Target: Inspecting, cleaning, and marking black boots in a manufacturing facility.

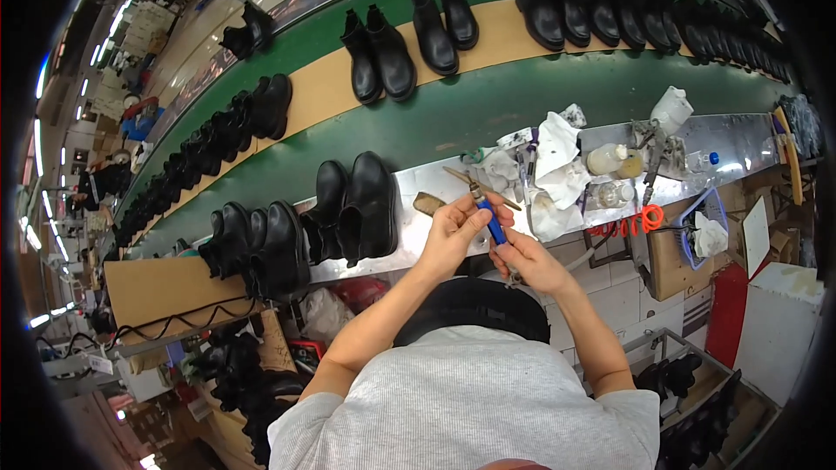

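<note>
In front of my chest I hold a slim blue tool with a metal tip (495,226) in both hands. My left hand (455,233) is closed, its fingers pinching the tool near the metal end. Lower down, my right hand (529,261) grips the blue handle end. Just beyond my fingers, a thin brownish stick-like piece (457,176) lies on the metal ledge (418,235). A small brown block (427,203) rests beside my left hand. Crumpled white cloths (557,157) lie to the right of my hands.
Pairs of black boots (370,204) stand left of me on the ledge. More black boots (380,57) line a tan strip on the green conveyor (470,122). Bottles (607,158), a coiled orange hose (646,219) and a blue basket (697,248) are at the right.
</note>
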A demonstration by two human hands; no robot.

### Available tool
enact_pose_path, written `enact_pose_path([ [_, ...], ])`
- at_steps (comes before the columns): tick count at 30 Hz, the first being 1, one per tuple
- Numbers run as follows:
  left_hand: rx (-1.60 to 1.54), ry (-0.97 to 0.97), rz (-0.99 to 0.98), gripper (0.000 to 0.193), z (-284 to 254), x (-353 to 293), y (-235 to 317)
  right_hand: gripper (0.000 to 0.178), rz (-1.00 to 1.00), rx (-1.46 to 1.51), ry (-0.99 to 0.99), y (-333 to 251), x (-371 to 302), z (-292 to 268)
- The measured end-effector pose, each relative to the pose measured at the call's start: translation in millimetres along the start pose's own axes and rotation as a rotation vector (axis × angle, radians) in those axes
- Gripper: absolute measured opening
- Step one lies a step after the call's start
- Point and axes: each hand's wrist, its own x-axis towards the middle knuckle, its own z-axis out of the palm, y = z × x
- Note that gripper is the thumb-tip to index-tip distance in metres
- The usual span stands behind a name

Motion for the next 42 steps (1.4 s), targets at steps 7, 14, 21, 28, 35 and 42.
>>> enact_pose_path([
  [7,0.018,0.286,0.067,0.017,11.8,25.0,-22.9,0.014,-0.329,-0.942,0.874,17.5,28.6,40.5],
  [14,-0.141,0.351,0.192,0.023,9.4,35.9,3.2,0.014,-0.282,-0.769,0.737,8.1,19.8,39.1],
  [21,0.222,0.498,0.26,0.02,10.8,39.5,6.9,0.016,-0.288,-0.741,0.731,9.1,12.9,46.5],
  [28,0.252,0.713,0.671,0.026,-61.8,63.9,113.5,0.017,-0.167,-0.587,1.134,43.6,-46.4,10.2],
  [35,0.297,0.501,0.479,0.034,-59.2,34.3,81.0,0.015,-0.162,-0.093,1.778,35.8,-160.5,-263.8],
  [42,0.66,0.589,0.336,0.034,-48.2,6.5,80.8,0.05,0.033,-1.001,1.445,90.8,-195.0,-423.4],
])
